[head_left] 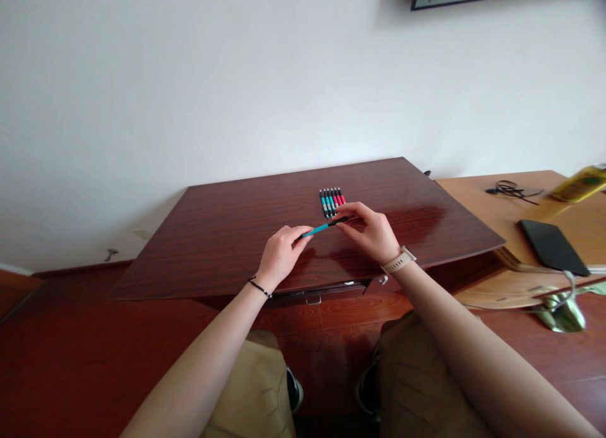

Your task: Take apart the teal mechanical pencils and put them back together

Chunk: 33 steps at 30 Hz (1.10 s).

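Observation:
A blue pen (316, 230) with black ends is held between both hands above the dark wooden table (246, 217). My left hand (283, 252) pinches its left end with thumb and fingers. At the other end, the thumb and fingers of my right hand (369, 231) close on the black part. Just beyond the right fingertips, several blue and pink pens (331, 198) lie side by side in a row on the table. My right hand partly covers the near ends of the pink ones.
A lighter wooden desk (478, 204) adjoins on the right, bearing a black phone-like slab (553, 245), a coiled black cable (511, 190) and a yellow container (580, 184). A white wall (237, 78) rises behind the table. A drawer handle (313, 300) shows below its front edge.

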Available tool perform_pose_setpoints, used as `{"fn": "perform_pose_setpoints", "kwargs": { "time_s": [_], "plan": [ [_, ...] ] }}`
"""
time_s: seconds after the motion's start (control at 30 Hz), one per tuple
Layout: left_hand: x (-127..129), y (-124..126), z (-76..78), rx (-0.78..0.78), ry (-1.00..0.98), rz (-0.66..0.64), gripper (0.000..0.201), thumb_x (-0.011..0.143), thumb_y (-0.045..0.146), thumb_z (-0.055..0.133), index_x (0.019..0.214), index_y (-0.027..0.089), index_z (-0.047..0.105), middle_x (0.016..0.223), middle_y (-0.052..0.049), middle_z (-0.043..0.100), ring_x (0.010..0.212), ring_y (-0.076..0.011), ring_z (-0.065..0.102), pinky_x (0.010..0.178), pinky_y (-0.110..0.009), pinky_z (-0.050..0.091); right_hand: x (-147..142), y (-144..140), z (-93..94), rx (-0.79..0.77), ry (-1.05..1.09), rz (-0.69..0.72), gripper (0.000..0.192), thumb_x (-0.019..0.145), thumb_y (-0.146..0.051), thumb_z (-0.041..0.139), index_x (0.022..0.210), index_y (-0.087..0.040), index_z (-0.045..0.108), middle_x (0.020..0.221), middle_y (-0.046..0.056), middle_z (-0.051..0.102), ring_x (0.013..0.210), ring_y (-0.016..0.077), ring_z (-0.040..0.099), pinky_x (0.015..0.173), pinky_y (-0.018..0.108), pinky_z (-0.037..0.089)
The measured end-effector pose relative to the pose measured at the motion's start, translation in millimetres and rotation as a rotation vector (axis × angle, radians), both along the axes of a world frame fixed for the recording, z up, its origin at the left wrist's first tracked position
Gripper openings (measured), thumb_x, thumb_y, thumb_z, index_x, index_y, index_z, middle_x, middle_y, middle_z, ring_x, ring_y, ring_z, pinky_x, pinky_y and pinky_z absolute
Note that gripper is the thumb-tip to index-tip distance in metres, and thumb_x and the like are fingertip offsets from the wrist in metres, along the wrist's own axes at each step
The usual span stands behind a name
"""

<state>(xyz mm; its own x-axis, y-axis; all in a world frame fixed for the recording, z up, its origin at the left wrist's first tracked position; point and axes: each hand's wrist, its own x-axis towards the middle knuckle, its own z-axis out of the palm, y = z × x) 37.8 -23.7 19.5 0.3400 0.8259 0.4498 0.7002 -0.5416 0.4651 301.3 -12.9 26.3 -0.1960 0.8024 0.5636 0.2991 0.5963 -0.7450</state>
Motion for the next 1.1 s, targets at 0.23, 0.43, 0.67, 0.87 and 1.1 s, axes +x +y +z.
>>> {"fn": "perform_pose_setpoints", "kwargs": {
  "time_s": [0.23, 0.43, 0.67, 0.87, 1.1],
  "plan": [
    [-1.0, 0.8, 0.0, -0.009, 0.004, -0.019, 0.022, 0.105, 0.027, 0.066, 0.122, 0.027, 0.079, 0.108, -0.005, 0.081, 0.091, -0.0205, 0.072, 0.087, -0.032, 0.056, -1.0, 0.5, -0.7, -0.012, 0.009, 0.030, 0.029, 0.097, -0.029, 0.074, 0.126, -0.027, 0.069, 0.115, 0.005, 0.083, 0.108, 0.0236, 0.080, 0.097, 0.039, 0.065],
    [-1.2, 0.8, 0.1, -0.024, -0.002, -0.021, 0.022, 0.105, 0.027, 0.066, 0.122, 0.027, 0.079, 0.108, -0.005, 0.081, 0.091, -0.0209, 0.072, 0.088, -0.033, 0.057, -2.9, -0.2, -0.2, -0.018, 0.014, 0.038, 0.027, 0.097, -0.032, 0.074, 0.123, -0.027, 0.069, 0.115, 0.005, 0.083, 0.108, 0.0243, 0.080, 0.097, 0.039, 0.065],
    [-2.5, 0.0, -1.1, -0.037, -0.015, -0.042, 0.023, 0.106, 0.029, 0.064, 0.123, 0.027, 0.079, 0.107, -0.005, 0.081, 0.091, -0.0214, 0.071, 0.089, -0.034, 0.057, -2.9, -0.8, -1.6, -0.041, 0.016, 0.053, 0.026, 0.097, -0.034, 0.074, 0.122, -0.028, 0.070, 0.114, 0.005, 0.083, 0.108, 0.0244, 0.080, 0.094, 0.039, 0.066],
    [-3.9, 0.5, -2.2, -0.037, -0.022, -0.056, 0.024, 0.107, 0.032, 0.063, 0.125, 0.028, 0.078, 0.109, -0.005, 0.081, 0.093, -0.0216, 0.072, 0.091, -0.034, 0.057, -2.5, 0.0, -1.2, -0.072, 0.031, 0.062, 0.026, 0.096, -0.035, 0.075, 0.120, -0.027, 0.071, 0.113, 0.006, 0.083, 0.107, 0.0250, 0.080, 0.092, 0.039, 0.067],
    [-3.3, 0.7, -1.7, -0.041, -0.028, -0.062, 0.023, 0.105, 0.030, 0.064, 0.123, 0.027, 0.079, 0.110, -0.005, 0.082, 0.094, -0.0221, 0.072, 0.091, -0.035, 0.058, -1.1, 2.1, -2.2, -0.088, 0.028, 0.074, 0.026, 0.094, -0.033, 0.076, 0.119, -0.026, 0.071, 0.114, 0.006, 0.083, 0.107, 0.0245, 0.080, 0.091, 0.038, 0.067]
  ]
}}
